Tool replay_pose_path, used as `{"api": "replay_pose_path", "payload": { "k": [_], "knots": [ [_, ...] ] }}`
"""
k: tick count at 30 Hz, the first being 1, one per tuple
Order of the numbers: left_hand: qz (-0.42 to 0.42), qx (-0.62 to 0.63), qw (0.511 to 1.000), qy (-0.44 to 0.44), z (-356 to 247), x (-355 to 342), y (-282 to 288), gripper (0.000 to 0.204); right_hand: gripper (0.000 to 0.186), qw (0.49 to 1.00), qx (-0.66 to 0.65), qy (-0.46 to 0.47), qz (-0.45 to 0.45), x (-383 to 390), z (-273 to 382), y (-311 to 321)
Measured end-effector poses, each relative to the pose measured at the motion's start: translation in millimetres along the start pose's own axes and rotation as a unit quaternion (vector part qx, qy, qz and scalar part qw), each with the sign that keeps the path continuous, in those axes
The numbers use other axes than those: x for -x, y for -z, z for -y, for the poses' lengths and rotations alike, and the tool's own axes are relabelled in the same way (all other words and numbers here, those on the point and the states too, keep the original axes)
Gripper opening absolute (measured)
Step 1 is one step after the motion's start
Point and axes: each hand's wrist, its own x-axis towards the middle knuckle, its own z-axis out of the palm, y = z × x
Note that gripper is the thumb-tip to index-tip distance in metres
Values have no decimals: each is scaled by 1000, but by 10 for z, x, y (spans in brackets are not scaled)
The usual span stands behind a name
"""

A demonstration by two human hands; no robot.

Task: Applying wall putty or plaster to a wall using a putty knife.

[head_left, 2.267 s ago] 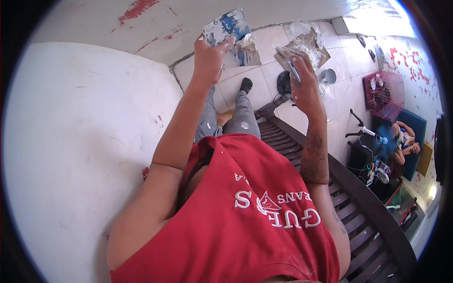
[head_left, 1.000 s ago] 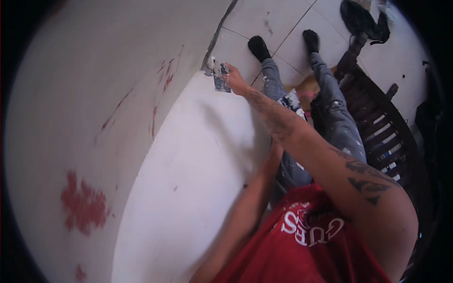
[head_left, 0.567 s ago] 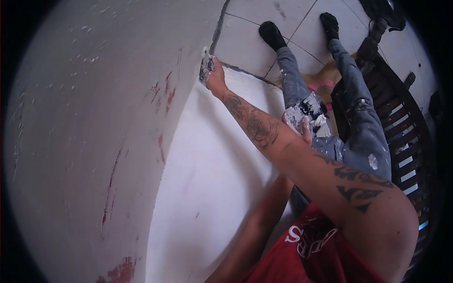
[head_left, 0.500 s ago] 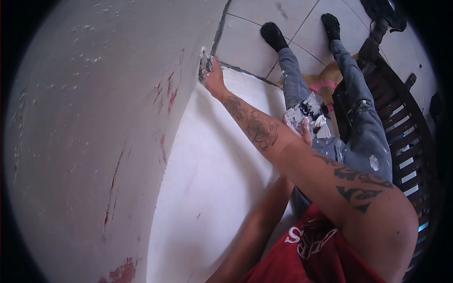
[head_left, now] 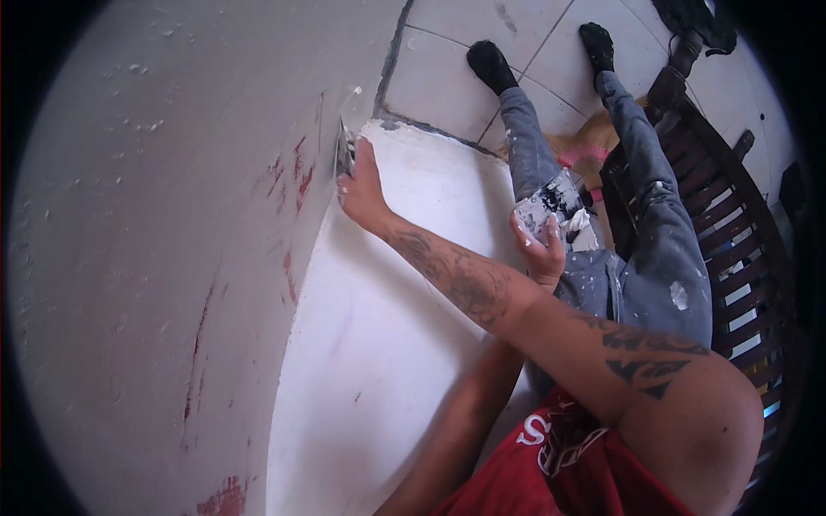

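My right hand (head_left: 364, 191), at the end of the tattooed arm, is closed round a putty knife (head_left: 346, 151). Its metal blade lies against the grey wall (head_left: 172, 215), close to the corner with the white wall surface (head_left: 387, 284). My left hand (head_left: 540, 249) passes beneath the right arm and grips a flat, putty-smeared board (head_left: 544, 206) in front of my legs. Dark and white patches cover the board, and a lump of white putty (head_left: 581, 228) sits at its right side. My fingers hide part of both tools.
Red scrapes (head_left: 303, 176) and small bumps mark the grey wall. Pale floor tiles (head_left: 447, 77) lie beyond my dark-socked feet. A dark slatted wooden bench (head_left: 731, 232) stands at the right. A tan animal with a pink band (head_left: 585, 155) is partly hidden behind my legs.
My right hand has drawn the putty knife down and left along the grey wall, away from the floor edge. More of my left hand shows; it still grips the board.
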Motion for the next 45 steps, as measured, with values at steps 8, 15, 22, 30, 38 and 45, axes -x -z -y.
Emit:
{"api": "replay_pose_path", "payload": {
  "k": [8, 15, 22, 30, 38, 45],
  "knots": [
    [6, -450, 893, 20, -155, 51, 70, 53, 57, 970, -237, -17, -41, -779, -562, 196],
    [-20, -454, 891, 8, -167, 50, 56, 54, 54, 985, -160, -54, -45, -805, -285, 61],
    [-1, -113, 993, 33, 17, -18, 5, 49, 52, 995, -19, -1, -101, -493, 188, 72],
    [-14, -61, 998, -27, 149, -21, -19, 49, 57, 997, -69, -22, -18, 130, 495, 76],
    [-10, -210, 977, 46, -3, -12, 39, 52, 47, 972, -178, -100, -112, -684, -397, 175],
    [-32, -483, 875, -32, -206, 5, 32, 61, 47, 968, -226, -103, -40, -1064, -508, 9]
  ]
}}
